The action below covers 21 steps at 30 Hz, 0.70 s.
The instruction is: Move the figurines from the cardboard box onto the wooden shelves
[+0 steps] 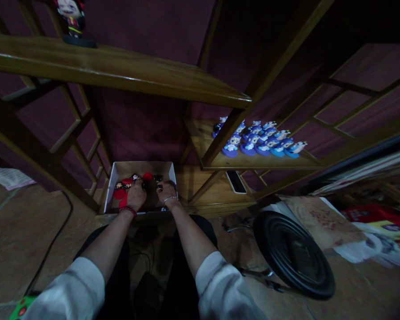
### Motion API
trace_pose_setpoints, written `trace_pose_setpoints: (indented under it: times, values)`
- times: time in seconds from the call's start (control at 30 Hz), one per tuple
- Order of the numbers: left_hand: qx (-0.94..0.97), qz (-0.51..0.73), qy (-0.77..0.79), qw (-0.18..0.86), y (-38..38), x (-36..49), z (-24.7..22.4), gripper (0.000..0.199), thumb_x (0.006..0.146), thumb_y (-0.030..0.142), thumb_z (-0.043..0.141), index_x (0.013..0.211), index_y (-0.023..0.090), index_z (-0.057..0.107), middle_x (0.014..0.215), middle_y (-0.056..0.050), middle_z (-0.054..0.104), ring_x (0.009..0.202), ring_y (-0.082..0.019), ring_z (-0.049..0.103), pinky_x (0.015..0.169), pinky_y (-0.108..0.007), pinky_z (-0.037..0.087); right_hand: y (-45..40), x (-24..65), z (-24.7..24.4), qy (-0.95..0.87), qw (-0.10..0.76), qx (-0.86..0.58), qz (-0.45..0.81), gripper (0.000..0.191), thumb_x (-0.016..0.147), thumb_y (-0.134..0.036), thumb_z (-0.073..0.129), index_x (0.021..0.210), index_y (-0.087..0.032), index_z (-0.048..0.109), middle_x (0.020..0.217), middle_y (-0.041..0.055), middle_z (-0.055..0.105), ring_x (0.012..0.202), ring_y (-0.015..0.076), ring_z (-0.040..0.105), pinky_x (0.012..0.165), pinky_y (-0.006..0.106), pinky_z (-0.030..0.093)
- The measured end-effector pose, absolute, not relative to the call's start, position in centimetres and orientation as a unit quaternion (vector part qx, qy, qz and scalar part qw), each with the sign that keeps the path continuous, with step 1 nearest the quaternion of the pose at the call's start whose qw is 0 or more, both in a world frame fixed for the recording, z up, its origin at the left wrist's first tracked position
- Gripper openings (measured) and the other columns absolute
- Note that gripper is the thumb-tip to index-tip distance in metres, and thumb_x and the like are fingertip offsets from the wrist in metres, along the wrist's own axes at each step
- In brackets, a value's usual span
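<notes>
Head view shows, at left, a cut-off printed sheet (9, 175), its writing unreadable, then the left hand (136, 195), back upward, reaching into the box (143, 167) and hiding some red-and-black figurines (119, 194) lying inside; whether its fingers pinch one, I cannot tell. The right hand (166, 192), also back upward, bends its fingers down by a dark piece (158, 178), grip too dim to judge. Far right, red-and-yellow packaging (386, 227) runs off the edge, its lettering illegible.

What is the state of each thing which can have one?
White rectangular cardboard box, open
Red-and-black figurines, lying inside
Left hand, in box, grip unclear
Right hand, in box, grip unclear
Purple-blue figurines, standing, grouped closely
Black-and-red upper figurine, standing
Round black stool, upright
</notes>
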State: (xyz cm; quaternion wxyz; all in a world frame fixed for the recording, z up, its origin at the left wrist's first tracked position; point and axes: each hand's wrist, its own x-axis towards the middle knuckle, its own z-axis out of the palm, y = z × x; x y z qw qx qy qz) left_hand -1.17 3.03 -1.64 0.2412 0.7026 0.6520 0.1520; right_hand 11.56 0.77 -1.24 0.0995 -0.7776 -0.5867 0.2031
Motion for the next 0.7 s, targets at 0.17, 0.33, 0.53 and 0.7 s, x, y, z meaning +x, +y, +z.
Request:
trace_pose_setpoints:
  times: [0.17,0.33,0.53,0.7]
  values:
    - [0.695,0.174,0.652,0.247,3.32,-1.13,-1.8,0.04,0.075,0.009,0.04,0.114,0.01,0.05,0.114,-0.016,0.058,0.106,-0.022,0.055,0.086,-0.031,0.044,0.76,11.21,-1.16,-0.599,0.112,-0.759,0.228,0.029,0.08,-0.019,0.046,0.105,-0.02,0.059,0.104,0.005,0.065,0.098,0.0152,0.059,0.085,0.022,0.043]
    - [0.705,0.17,0.644,0.244,3.37,-0.97,-1.51,0.044,0.075,0.01,0.04,0.118,0.012,0.048,0.107,-0.011,0.063,0.1,-0.021,0.058,0.085,-0.03,0.044,0.94,10.96,-1.78,-0.598,0.112,-0.758,0.237,0.033,0.078,-0.017,0.047,0.109,-0.018,0.056,0.107,0.0053,0.064,0.101,0.0151,0.058,0.089,0.023,0.041]
    - [0.766,0.135,0.605,0.172,3.53,-0.68,-1.72,0.038,0.076,0.012,0.04,0.109,0.013,0.058,0.107,-0.01,0.063,0.104,-0.021,0.054,0.094,-0.03,0.037,0.92,11.12,-2.09,-0.601,0.12,-0.751,0.246,0.04,0.077,-0.017,0.048,0.116,-0.022,0.052,0.112,0.0031,0.062,0.103,0.0155,0.057,0.088,0.024,0.043]
    - [0.783,0.12,0.596,0.129,3.8,-0.45,-2.04,0.039,0.076,0.011,0.038,0.109,0.017,0.059,0.107,-0.009,0.063,0.106,-0.019,0.051,0.097,-0.031,0.033,0.95,11.35,-2.0,-0.591,0.1,-0.763,0.242,0.043,0.076,-0.017,0.048,0.119,-0.023,0.05,0.112,0.0034,0.062,0.102,0.0166,0.058,0.087,0.025,0.044]
